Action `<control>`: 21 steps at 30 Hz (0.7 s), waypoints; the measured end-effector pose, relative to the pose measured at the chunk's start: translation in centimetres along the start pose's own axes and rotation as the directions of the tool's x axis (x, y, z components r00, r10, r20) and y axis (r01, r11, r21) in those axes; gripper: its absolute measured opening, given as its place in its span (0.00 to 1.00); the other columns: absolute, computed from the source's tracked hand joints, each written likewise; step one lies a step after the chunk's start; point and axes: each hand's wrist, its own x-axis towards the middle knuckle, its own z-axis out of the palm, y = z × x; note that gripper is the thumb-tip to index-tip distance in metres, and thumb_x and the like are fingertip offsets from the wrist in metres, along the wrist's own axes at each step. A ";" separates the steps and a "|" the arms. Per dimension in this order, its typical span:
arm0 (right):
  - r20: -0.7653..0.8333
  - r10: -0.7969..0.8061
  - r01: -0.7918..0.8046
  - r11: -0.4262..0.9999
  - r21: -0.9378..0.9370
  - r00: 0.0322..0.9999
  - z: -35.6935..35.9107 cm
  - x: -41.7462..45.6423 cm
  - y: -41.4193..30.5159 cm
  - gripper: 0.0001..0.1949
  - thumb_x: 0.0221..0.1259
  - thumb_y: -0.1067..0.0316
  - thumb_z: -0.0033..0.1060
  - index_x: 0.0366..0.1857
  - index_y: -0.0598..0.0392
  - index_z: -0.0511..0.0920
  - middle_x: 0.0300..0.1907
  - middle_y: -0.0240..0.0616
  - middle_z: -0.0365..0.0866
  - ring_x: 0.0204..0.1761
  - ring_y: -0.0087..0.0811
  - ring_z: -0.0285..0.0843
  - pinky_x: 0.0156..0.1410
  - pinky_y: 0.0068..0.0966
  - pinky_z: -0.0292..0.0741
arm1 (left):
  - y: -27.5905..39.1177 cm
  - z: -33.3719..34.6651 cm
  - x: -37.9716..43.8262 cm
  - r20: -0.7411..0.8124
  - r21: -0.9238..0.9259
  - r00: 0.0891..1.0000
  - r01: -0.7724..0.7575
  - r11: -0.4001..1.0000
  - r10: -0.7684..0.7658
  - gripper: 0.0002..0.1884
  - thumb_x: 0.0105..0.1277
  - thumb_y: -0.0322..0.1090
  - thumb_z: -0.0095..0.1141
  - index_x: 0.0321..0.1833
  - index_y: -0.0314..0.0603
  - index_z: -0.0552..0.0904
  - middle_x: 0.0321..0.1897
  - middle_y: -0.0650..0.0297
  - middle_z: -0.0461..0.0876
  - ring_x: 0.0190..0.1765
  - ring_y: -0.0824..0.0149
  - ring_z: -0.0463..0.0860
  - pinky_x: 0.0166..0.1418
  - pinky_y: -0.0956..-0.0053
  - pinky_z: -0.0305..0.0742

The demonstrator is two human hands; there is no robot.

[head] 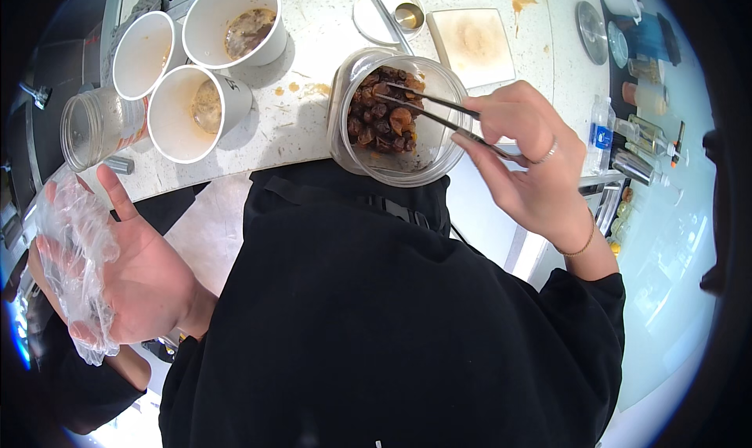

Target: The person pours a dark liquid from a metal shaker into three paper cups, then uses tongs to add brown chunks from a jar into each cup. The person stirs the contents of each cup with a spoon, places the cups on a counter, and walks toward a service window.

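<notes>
My right hand (529, 148) grips long dark metal tweezers (440, 107). Their tips are slightly apart, over glossy brown dried fruit (382, 110) piled in a clear plastic tub (405, 178). The tub stands at the worktop's front edge, close to my body. At the left, my left hand (150, 277) has its palm up and fingers apart. Crumpled clear plastic film (79, 266), perhaps a thin glove, covers most of its fingers; one finger sticks out bare. It touches no container.
Several white paper cups (155, 116) with brown liquid crowd the back left of the stained worktop (294, 131), beside a clear jar (97, 131). A spoon (388, 10), lid (367, 19) and square pad (473, 45) lie behind the tub. Another person's sleeve (88, 389) shows lower left.
</notes>
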 end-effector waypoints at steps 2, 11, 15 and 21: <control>0.080 0.017 -0.014 0.999 -0.039 0.997 0.0 0.3 -0.6 0.16 0.40 0.83 0.67 0.33 0.57 0.72 0.28 0.39 0.73 0.29 0.36 0.76 0.32 0.24 0.73 | 0.0 0.1 0.0 0.007 0.012 1.000 -0.001 1.000 0.000 0.45 0.55 0.67 0.46 0.69 0.44 0.57 0.70 0.45 0.50 0.74 0.50 0.49 0.73 0.39 0.37; 0.119 0.001 0.023 0.980 -0.198 0.993 2.1 -0.7 -1.7 0.15 0.41 0.82 0.68 0.33 0.57 0.72 0.37 0.45 0.76 0.32 0.37 0.78 0.32 0.26 0.76 | -0.1 0.0 0.3 0.010 0.014 1.000 0.004 1.000 -0.004 0.45 0.55 0.68 0.45 0.69 0.43 0.57 0.71 0.44 0.48 0.74 0.50 0.49 0.73 0.38 0.36; 0.089 -0.040 0.058 0.975 -0.215 0.995 2.9 -0.8 -1.3 0.16 0.41 0.81 0.68 0.34 0.56 0.72 0.37 0.43 0.77 0.30 0.37 0.78 0.30 0.26 0.76 | -0.3 -0.1 0.4 -0.006 0.006 1.000 0.014 1.000 -0.014 0.45 0.55 0.67 0.45 0.69 0.44 0.57 0.71 0.44 0.48 0.74 0.50 0.49 0.73 0.38 0.36; 0.140 -0.052 0.079 0.977 -0.197 0.989 2.2 -0.7 -0.5 0.17 0.42 0.81 0.68 0.35 0.54 0.71 0.37 0.41 0.78 0.29 0.37 0.79 0.29 0.26 0.76 | -0.6 -0.9 1.0 0.037 -0.103 0.999 0.036 0.994 -0.032 0.42 0.56 0.66 0.45 0.68 0.45 0.62 0.71 0.43 0.48 0.75 0.51 0.47 0.74 0.40 0.36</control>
